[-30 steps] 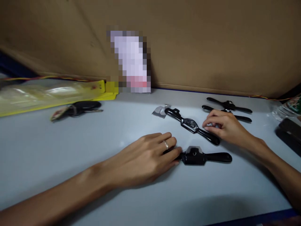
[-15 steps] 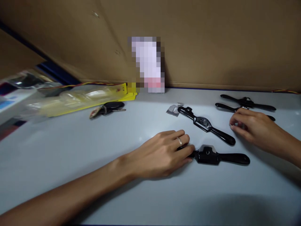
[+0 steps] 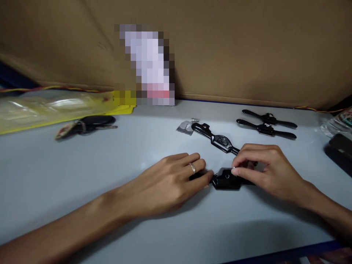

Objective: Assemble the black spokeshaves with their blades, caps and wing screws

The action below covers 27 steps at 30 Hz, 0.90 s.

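A black spokeshave (image 3: 227, 179) lies flat on the table in front of me. My left hand (image 3: 180, 178), with a ring on one finger, is closed round its left handle. Over its right handle hovers my right hand (image 3: 264, 167), thumb and forefinger pinched on a tiny silvery piece (image 3: 234, 168), perhaps a screw, close to the hole in the spokeshave's body. Behind, a second spokeshave frame (image 3: 220, 141) lies at a slant, its right end partly hidden by my right hand. A loose metal blade (image 3: 185, 127) and a small screw (image 3: 194, 120) rest beside its left end.
Two more spokeshaves (image 3: 266, 128) lie at the back right. A dark phone-like object (image 3: 341, 152) and a clear plastic bottle (image 3: 341, 121) are at the right edge. Keys (image 3: 85, 126) and yellow plastic packaging (image 3: 55, 108) lie left. A cardboard wall (image 3: 233, 51) rises behind.
My right hand has moved left from the back spokeshaves to the body of the front one, still pinching the small piece. My left hand keeps its grip. The view has turned right.
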Motion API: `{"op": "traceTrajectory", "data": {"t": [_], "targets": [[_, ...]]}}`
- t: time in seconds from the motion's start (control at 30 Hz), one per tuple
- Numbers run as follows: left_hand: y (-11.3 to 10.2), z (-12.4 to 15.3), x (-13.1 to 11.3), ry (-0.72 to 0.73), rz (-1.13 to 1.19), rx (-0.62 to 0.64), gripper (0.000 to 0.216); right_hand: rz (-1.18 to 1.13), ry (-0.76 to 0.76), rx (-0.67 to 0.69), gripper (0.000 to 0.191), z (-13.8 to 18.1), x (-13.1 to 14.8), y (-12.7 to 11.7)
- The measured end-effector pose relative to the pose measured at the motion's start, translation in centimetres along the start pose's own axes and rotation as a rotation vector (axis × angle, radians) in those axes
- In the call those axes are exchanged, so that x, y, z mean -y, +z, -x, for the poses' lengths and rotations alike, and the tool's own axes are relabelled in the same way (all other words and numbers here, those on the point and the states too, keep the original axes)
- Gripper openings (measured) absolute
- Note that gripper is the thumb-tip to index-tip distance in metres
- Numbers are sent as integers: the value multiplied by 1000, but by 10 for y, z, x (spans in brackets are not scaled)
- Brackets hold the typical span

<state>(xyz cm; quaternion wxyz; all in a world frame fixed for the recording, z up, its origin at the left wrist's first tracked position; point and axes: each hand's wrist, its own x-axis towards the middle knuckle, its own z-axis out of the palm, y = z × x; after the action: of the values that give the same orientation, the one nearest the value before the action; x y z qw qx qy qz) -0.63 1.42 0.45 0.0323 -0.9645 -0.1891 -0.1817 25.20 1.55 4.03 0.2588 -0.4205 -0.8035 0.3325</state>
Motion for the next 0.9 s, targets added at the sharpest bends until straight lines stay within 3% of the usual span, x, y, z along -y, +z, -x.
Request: {"op": "traceTrajectory", "data": {"t": [0.3,0.63,0.9], "targets": [[-2,-3,-1,-9,-52,18,22,51,-3,22,14,2,-1,12],[-2,-4,-1,-14,-64,21,18,389,-346,-52,17,6,0,13],[-3,-2,-1,-3,-72,18,17,390,-343,-23,21,7,1,14]]}}
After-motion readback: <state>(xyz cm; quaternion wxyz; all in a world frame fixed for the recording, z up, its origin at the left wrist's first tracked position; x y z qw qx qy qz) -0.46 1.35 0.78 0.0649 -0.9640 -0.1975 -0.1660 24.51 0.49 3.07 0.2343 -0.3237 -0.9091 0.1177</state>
